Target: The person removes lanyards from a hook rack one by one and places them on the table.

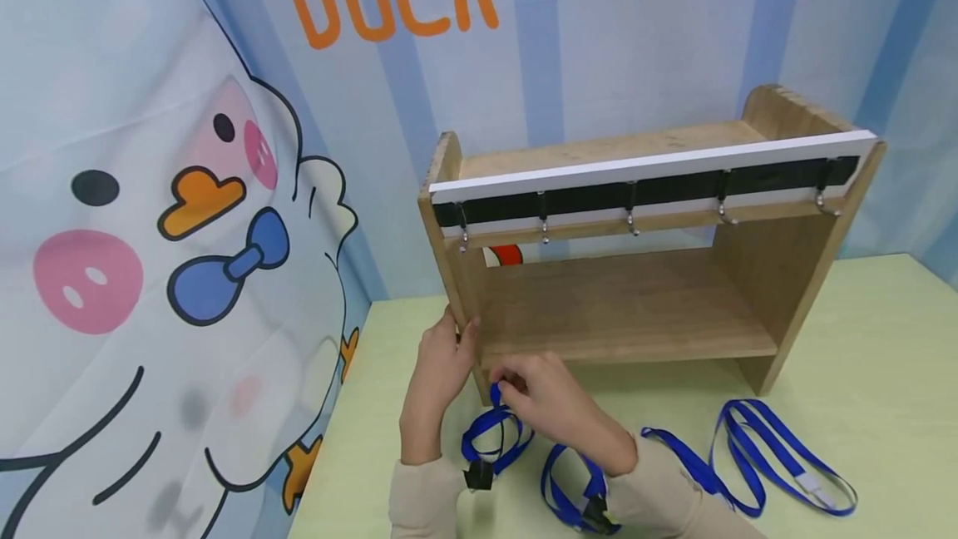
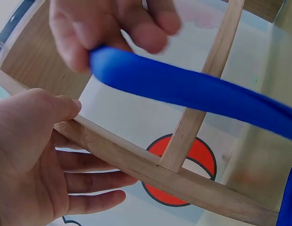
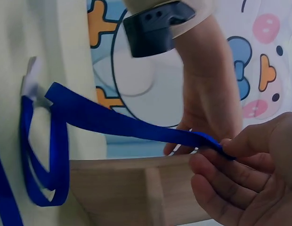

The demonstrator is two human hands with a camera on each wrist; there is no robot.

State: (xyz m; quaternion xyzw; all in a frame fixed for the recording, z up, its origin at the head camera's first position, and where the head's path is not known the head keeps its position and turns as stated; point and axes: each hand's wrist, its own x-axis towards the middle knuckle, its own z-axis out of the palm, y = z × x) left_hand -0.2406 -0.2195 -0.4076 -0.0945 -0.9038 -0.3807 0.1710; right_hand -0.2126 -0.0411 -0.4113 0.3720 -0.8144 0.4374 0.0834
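A wooden rack (image 1: 621,306) stands on the table, with a row of metal hooks (image 1: 545,227) on a black and white strip along its upper front. My left hand (image 1: 441,356) holds the edge of the rack's left side panel, its thumb on one side and its fingers on the other. Just to its right, my right hand (image 1: 554,406) pinches the end of a blue lanyard (image 2: 150,80) between thumb and fingers. The strap stretches from that pinch to looped strands low by the table, in front of the rack's left foot.
A second blue lanyard (image 1: 548,489) lies coiled on the table, partly behind the right forearm. Further right, another blue lanyard (image 1: 696,468) with a white clip spreads in loose loops. A printed duck cloth (image 1: 224,389) hangs along the left and back.
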